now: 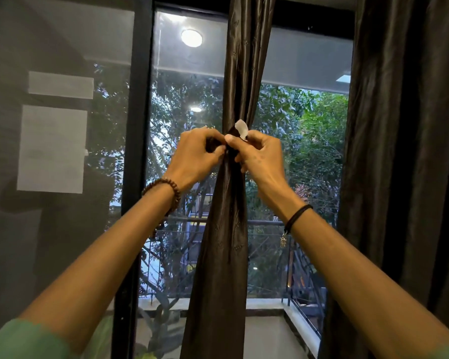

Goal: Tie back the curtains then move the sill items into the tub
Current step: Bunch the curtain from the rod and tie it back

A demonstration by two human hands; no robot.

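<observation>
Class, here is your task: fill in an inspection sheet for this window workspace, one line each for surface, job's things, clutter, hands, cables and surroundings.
Surface: nothing seen; no sill or tub in frame.
Job's things: middle curtain gathered into a narrow bunch; side curtain hangs loose at right; white tab at the gather.
Clutter: two pale sheets at left.
Hands: left hand pinches the middle curtain; right hand pinches the white tab.
Cables: nothing seen.
Surroundings: dark window frame; trees and balcony railing outside.
</observation>
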